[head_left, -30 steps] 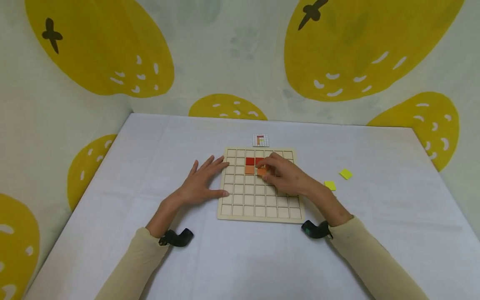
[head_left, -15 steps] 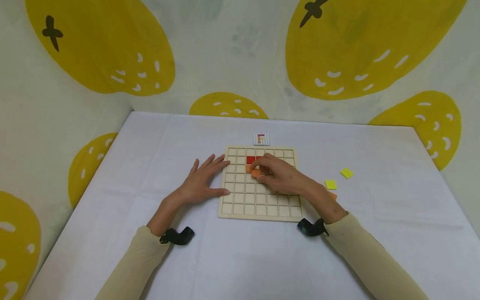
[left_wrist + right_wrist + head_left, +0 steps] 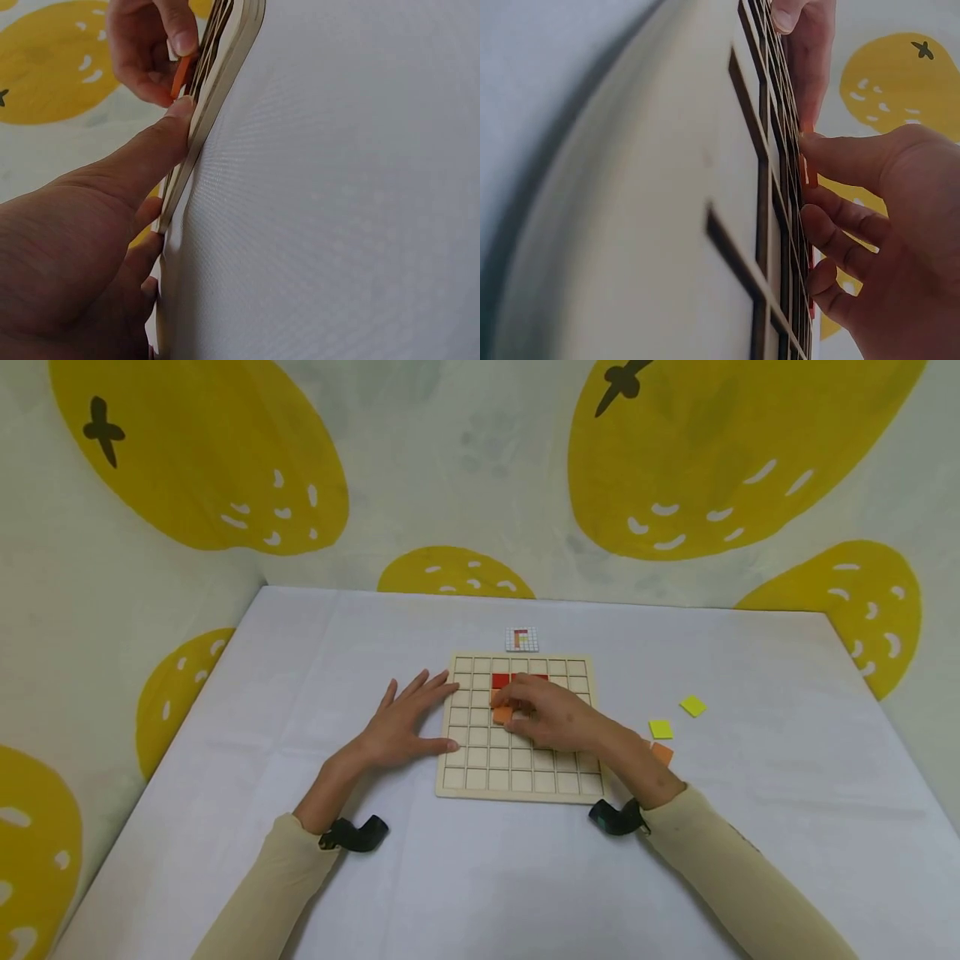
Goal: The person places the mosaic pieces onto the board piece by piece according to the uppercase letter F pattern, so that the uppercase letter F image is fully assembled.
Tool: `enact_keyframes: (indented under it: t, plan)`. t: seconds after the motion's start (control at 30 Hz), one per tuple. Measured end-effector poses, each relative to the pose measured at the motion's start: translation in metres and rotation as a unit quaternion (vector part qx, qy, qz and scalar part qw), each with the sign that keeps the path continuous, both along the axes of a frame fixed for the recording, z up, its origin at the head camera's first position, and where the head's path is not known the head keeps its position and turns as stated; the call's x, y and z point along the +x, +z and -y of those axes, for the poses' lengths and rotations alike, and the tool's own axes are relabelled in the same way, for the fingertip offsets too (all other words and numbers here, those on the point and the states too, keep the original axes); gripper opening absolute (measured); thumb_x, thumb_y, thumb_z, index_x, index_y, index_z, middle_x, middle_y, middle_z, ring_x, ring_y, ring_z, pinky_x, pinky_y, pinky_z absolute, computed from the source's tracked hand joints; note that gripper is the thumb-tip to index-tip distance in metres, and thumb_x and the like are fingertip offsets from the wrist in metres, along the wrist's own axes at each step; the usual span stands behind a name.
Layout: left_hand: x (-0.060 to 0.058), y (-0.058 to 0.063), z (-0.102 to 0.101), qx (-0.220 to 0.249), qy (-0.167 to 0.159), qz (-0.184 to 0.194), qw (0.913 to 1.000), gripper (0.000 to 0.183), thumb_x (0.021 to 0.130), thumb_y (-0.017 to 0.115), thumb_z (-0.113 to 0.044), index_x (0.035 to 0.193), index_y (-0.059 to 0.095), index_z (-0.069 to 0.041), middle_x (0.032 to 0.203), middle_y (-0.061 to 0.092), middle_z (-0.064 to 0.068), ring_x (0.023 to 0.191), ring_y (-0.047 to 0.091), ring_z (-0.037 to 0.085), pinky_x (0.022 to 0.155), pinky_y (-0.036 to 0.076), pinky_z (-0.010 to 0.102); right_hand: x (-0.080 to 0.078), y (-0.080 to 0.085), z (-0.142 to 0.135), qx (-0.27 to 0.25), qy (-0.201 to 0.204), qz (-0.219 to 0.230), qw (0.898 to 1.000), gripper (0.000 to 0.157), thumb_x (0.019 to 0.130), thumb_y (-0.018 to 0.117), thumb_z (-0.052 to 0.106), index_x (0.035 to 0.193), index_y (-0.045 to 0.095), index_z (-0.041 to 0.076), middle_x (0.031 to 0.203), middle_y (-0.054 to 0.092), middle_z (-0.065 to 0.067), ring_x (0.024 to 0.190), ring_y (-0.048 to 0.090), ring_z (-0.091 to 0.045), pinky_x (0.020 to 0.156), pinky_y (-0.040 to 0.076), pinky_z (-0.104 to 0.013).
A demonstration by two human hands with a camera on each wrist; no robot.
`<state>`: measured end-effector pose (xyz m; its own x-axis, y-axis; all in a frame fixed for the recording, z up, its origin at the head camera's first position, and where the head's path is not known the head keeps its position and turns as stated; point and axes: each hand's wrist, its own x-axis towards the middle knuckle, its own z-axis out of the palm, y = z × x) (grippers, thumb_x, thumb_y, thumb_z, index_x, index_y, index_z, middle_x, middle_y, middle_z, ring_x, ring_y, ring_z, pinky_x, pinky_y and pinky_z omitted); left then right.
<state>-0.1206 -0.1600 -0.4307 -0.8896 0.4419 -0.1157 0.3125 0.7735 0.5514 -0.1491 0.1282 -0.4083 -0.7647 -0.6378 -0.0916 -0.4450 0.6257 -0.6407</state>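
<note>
My right hand [image 3: 551, 714] pinches a square orange tile [image 3: 502, 716] between thumb and fingers, over the third column of a wooden grid board [image 3: 521, 774]. In the left wrist view the orange tile [image 3: 181, 77] is tilted on edge at the board's surface. Just above it, partly behind the fingers, another orange tile [image 3: 495, 694] lies in a cell. Red tiles [image 3: 500, 681] fill cells in the row above, some covered by my hand. My left hand [image 3: 397, 731] rests with fingers spread on the board's left edge, its thumb [image 3: 161, 139] on the rim.
A small card [image 3: 522, 639] with a coloured grid pattern lies behind the board. To the right are two yellow tiles [image 3: 661, 729] and a loose orange tile [image 3: 662, 753], with another orange piece partly hidden by my right wrist. White cloth [image 3: 300, 635] covers the table.
My right hand has moved left and slightly nearer with the orange tile, from beside the placed orange tile to below it. Loose orange tiles by the wrist have come into view. The left hand stays put.
</note>
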Motion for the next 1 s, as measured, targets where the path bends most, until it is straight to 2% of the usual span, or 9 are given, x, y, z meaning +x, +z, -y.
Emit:
enact_keyframes:
  t: [0.27, 0.5, 0.73, 1.0]
  plan:
    - [-0.0018, 0.0010, -0.0021, 0.004, -0.001, -0.002, 1.0000, 0.089, 0.090, 0.078, -0.050, 0.164, 0.034, -0.026, 0.176, 0.021, -0.002, 0.166, 0.006, 0.028, 0.130, -0.009, 0.063, 0.0005, -0.0020, 0.0001, 0.000, -0.006, -0.026, 1.000, 0.030, 0.096, 0.076, 0.020, 0.124, 0.068, 0.015, 0.115, 0.065, 0.000, 0.104, 0.060, -0.017, 0.096, 0.053, -0.037]
    - [-0.0014, -0.0004, -0.0016, 0.002, -0.001, -0.003, 1.0000, 0.089, 0.090, 0.078, -0.050, 0.164, 0.034, -0.027, 0.176, 0.021, -0.002, 0.166, 0.006, 0.028, 0.130, -0.008, 0.064, 0.0013, -0.0028, 0.0000, -0.003, -0.019, -0.021, 1.000, 0.027, 0.095, 0.078, 0.022, 0.120, 0.071, 0.015, 0.114, 0.065, 0.000, 0.100, 0.060, -0.017, 0.093, 0.053, -0.036]
    - [0.0016, 0.0026, -0.0011, 0.001, 0.004, 0.002, 1.0000, 0.090, 0.089, 0.079, -0.050, 0.164, 0.034, -0.026, 0.176, 0.021, -0.002, 0.166, 0.007, 0.029, 0.130, -0.008, 0.064, 0.0039, -0.0048, 0.0021, -0.014, -0.026, -0.015, 0.999, 0.028, 0.095, 0.078, 0.023, 0.122, 0.072, 0.017, 0.117, 0.066, 0.002, 0.104, 0.062, -0.016, 0.097, 0.054, -0.036]
    - [0.0014, 0.0022, -0.0014, 0.007, 0.002, 0.000, 1.0000, 0.089, 0.089, 0.079, -0.049, 0.164, 0.035, -0.026, 0.176, 0.022, -0.002, 0.166, 0.007, 0.029, 0.130, -0.008, 0.064, 0.0045, -0.0049, 0.0030, -0.027, -0.041, -0.009, 0.999, 0.032, 0.094, 0.080, 0.020, 0.124, 0.071, 0.015, 0.111, 0.068, 0.002, 0.102, 0.062, -0.016, 0.094, 0.054, -0.035]
